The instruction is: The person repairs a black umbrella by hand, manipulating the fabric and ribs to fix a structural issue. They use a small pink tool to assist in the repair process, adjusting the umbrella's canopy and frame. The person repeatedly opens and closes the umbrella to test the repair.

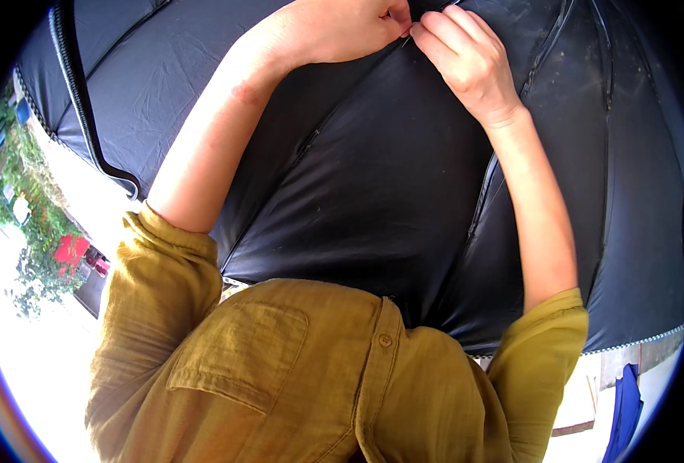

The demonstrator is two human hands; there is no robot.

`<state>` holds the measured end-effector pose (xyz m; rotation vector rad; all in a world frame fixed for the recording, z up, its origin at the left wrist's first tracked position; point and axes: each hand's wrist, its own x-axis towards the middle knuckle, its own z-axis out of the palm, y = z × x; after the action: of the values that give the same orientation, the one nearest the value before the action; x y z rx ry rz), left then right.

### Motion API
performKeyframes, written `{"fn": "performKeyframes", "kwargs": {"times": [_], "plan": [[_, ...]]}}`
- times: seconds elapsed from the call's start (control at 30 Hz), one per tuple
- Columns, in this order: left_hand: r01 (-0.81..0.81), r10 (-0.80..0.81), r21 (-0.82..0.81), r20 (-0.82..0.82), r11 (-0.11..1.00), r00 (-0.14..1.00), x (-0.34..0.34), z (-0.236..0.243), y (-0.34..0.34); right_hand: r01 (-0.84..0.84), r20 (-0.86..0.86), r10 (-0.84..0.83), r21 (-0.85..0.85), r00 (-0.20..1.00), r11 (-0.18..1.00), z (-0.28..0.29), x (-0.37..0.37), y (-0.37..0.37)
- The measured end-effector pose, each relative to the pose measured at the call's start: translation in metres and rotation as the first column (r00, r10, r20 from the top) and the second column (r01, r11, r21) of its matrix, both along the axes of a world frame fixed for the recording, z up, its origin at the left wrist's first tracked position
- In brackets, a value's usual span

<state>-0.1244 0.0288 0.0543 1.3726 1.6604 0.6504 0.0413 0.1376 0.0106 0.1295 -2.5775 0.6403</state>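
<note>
A wide spread of black fabric (357, 170), crossed by long seams and thin ribs like an opened umbrella's canopy, fills the space in front of me. My left hand (334, 29) reaches in from the left at the top edge, its fingers closed in a pinch. My right hand (465, 58) meets it from the right, fingers curled together and thumb hidden. Their fingertips nearly touch over one seam. A fine light sliver (406, 40), perhaps a needle or thread, shows between them; what each hand pinches is too small to make out.
A black cord-like strip (87, 123) with a hooked end hangs at the left. Checked trim (635, 341) edges the fabric. Plants (45, 201) and a red object (70, 251) show beyond it at left; a dark blue cloth (626, 413) is at lower right.
</note>
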Motion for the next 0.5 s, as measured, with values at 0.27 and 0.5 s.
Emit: {"fn": "performKeyframes", "kwargs": {"times": [0.27,0.5], "plan": [[0.067,-0.069,-0.054,-0.033,0.996,0.997,-0.005,-0.007,-0.009,-0.21,-0.1,0.219,0.096,0.971,0.973,-0.01,0.011,-0.019],[0.015,-0.02,-0.048,-0.115,0.999,0.993,0.006,-0.016,-0.007,0.053,-0.068,-0.106,-0.539,0.992,0.841,-0.008,0.05,-0.02]]}}
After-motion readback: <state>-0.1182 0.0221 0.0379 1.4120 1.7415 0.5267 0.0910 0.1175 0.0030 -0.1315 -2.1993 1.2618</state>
